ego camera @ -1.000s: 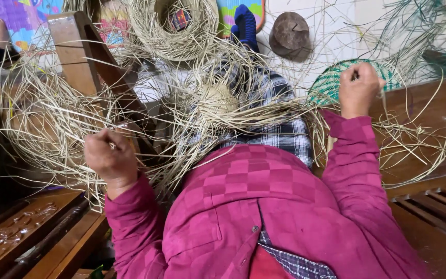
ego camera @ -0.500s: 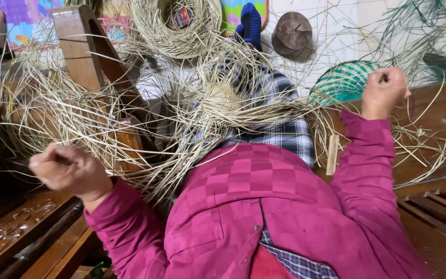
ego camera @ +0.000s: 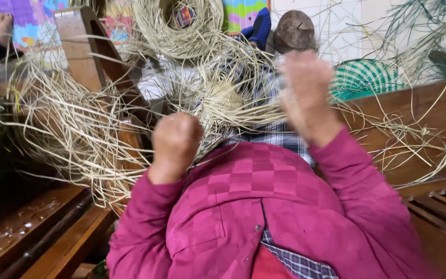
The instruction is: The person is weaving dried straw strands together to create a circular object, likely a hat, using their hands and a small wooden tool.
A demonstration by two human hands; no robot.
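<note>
Left hand (ego camera: pixel 175 140) fisted on straw strands (ego camera: pixel 78 134); right hand (ego camera: pixel 305 95) blurred, grip indeterminate; tension should stay even at centre frame.

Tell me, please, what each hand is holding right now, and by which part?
The left hand is a closed fist by the straw strands, likely gripping their ends, though the hold is hidden. The right hand is blurred, so its hold cannot be told.

loose straw strands (ego camera: pixel 78 134) crowding left, wooden bench (ego camera: pixel 414 119) open right
</note>
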